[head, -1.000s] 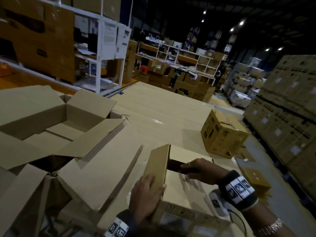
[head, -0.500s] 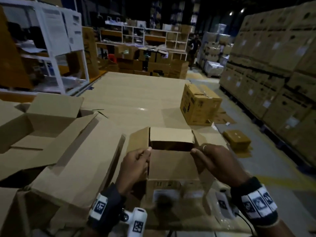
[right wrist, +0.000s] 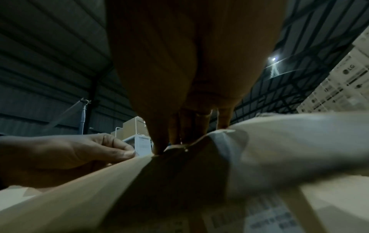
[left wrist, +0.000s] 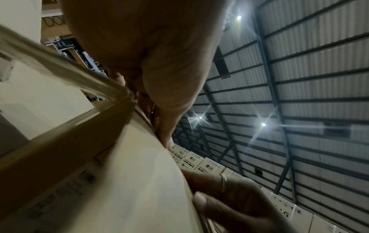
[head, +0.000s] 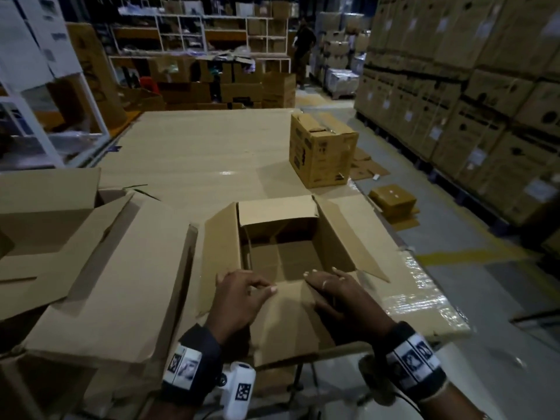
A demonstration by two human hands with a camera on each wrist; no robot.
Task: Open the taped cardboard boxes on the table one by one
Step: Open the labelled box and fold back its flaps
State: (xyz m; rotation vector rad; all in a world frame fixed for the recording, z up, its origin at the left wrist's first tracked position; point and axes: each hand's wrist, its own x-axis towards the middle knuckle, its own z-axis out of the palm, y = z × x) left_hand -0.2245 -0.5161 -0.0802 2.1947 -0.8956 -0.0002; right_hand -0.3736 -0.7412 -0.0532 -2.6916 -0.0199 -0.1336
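Observation:
A small cardboard box (head: 336, 237) stands open in front of me on the table (head: 194, 153), its inside empty and its side and far flaps spread out. Its near flap (head: 288, 319) is folded toward me. My left hand (head: 260, 286) grips that flap's left part, fingers curled over its edge. My right hand (head: 324, 280) holds the right part, fingers over the fold and thumb underneath. In the right wrist view my right hand (right wrist: 179, 138) pinches the flap beside my left hand (right wrist: 69, 154). A closed taped box (head: 321, 153) sits farther back on the right.
Large opened boxes (head: 91, 253) crowd the table's left side. The table's right edge (head: 424, 292) is wrapped in plastic film. A small box (head: 392, 198) lies on the floor beyond it. Stacked cartons (head: 485, 86) line the right wall, shelves and a person (head: 303, 47) stand behind.
The side flaps have been spread apart and the near flap, which lay over the opening, has come down toward me. Both hands have shifted from the side flaps to the near flap.

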